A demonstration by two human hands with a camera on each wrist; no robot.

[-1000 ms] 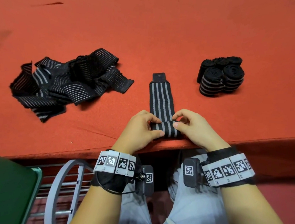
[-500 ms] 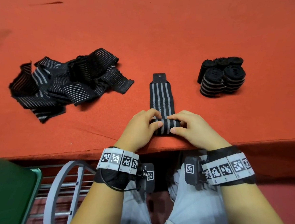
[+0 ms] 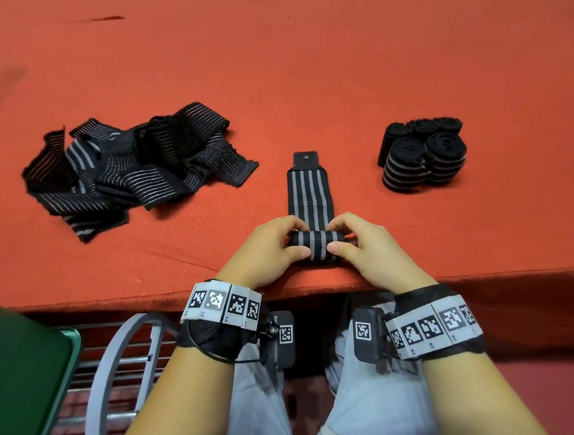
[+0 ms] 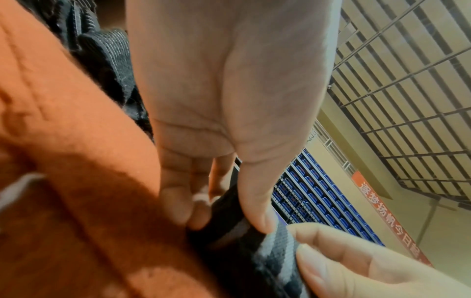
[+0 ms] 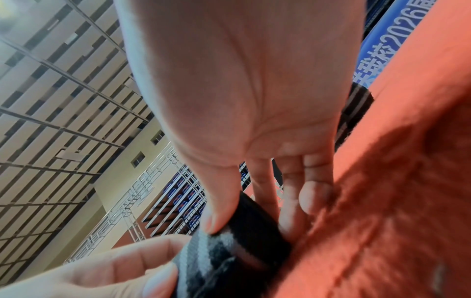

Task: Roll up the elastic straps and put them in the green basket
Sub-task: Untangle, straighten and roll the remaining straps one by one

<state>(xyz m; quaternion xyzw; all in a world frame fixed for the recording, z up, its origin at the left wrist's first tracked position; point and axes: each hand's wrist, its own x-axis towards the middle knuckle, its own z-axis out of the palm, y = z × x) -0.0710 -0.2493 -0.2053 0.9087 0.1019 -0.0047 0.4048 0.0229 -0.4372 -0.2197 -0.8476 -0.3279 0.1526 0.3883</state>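
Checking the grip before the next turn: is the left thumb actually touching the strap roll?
Touching. The left wrist view shows the left hand with its thumb tip pressed onto the strap roll, no gap between them.

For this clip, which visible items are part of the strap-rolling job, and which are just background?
Job:
strap being rolled, held by left hand and right hand
loose strap pile
finished rolls
green basket

Background:
red table cover
grey metal frame
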